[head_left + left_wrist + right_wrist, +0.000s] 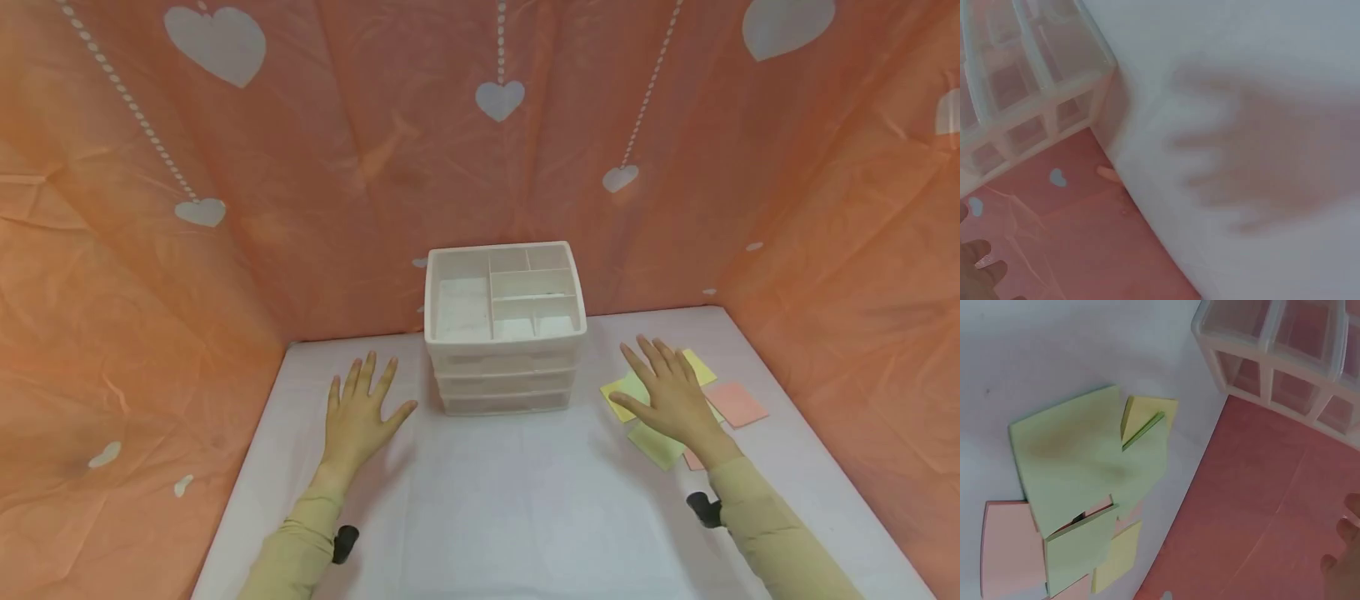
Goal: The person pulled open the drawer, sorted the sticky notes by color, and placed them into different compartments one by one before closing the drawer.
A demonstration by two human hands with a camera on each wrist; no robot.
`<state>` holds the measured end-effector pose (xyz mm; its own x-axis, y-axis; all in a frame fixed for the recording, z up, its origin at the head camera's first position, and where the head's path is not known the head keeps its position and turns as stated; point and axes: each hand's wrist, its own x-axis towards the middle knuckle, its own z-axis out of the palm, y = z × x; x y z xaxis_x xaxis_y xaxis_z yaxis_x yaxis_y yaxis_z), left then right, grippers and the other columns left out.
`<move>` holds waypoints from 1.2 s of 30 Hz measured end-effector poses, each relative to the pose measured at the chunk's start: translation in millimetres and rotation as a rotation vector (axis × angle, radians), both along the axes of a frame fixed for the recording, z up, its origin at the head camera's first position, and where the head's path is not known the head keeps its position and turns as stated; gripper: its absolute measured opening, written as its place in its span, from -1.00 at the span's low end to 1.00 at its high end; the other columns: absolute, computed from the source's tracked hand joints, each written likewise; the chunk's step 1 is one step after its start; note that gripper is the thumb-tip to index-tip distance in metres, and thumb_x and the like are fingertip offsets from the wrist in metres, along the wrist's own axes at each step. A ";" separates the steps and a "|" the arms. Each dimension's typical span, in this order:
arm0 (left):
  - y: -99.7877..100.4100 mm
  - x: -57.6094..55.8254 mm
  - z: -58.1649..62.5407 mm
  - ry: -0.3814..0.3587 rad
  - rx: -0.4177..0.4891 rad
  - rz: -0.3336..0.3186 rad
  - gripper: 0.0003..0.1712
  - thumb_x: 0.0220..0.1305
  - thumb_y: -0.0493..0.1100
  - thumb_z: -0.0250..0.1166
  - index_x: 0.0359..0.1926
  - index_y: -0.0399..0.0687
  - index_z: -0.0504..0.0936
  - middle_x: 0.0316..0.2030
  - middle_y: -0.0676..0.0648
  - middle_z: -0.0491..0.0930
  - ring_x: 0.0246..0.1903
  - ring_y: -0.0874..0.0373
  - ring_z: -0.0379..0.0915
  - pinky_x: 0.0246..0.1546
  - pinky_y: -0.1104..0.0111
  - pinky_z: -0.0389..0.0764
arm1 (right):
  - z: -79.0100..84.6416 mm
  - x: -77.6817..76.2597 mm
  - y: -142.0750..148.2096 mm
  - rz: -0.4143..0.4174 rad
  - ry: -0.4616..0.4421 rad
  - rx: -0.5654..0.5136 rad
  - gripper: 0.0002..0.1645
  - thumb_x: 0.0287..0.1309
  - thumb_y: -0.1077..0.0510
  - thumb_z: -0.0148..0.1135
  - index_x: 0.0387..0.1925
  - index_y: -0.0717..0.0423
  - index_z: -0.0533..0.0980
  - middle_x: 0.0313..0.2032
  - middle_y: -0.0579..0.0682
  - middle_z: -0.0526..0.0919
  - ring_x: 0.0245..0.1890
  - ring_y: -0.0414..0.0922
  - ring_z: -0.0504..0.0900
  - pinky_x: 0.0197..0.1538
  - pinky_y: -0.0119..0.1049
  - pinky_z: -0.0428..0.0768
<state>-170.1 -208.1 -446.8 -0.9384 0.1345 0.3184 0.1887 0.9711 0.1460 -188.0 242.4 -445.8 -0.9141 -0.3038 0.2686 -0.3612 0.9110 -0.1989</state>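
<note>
My left hand [358, 423] is held over the table with its fingers spread, left of a white plastic drawer organizer [506, 337]. On the other side, my right hand [672, 398], fingers also spread, hovers above a loose pile of sticky note pads and holds nothing. In the right wrist view, green pads [1066, 456] overlap yellow [1116, 556] and pink pads [1013, 550]. The organizer's top has several open compartments, and its stacked drawers below are closed. Fingertips of the left hand [982, 262] show at the corner of the left wrist view, with the hand's shadow on the cloth.
A white cloth covers the table [495, 508]. Orange curtains [390, 167] printed with pale hearts hang behind it and on both sides. The organizer stands at the back edge, near the rear curtain. Each wrist carries a black device [345, 543].
</note>
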 end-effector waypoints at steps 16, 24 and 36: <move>23.3 -10.7 22.3 0.462 0.133 -0.134 -0.40 0.07 0.03 0.33 0.07 -0.22 0.52 -0.04 -0.26 0.57 -0.09 -0.22 0.53 -0.07 -0.06 0.53 | 15.7 5.3 -44.0 0.087 0.178 -0.381 -0.31 -0.01 0.09 0.35 0.16 0.25 0.37 0.11 0.24 0.47 0.14 0.18 0.40 0.19 0.11 0.38; 35.4 -20.7 30.8 0.454 0.220 -0.155 -0.43 0.06 -0.06 0.35 0.09 -0.21 0.50 -0.09 -0.25 0.57 -0.12 -0.18 0.54 -0.13 -0.04 0.56 | 17.3 11.2 -72.0 0.050 0.023 -0.636 -0.45 0.08 0.17 0.29 0.12 0.26 0.41 0.01 0.18 0.57 -0.03 0.05 0.52 -0.03 -0.09 0.53; 50.8 -37.8 33.6 0.356 0.279 -0.168 -0.41 0.14 0.00 0.32 0.21 0.07 0.44 -0.07 -0.23 0.58 -0.13 -0.16 0.55 -0.17 -0.05 0.56 | 4.0 12.1 -117.2 -0.003 -0.513 -1.217 -0.49 0.23 0.12 0.15 0.17 0.22 0.36 -0.17 -0.16 0.61 -0.16 -0.37 0.56 0.03 -0.40 0.51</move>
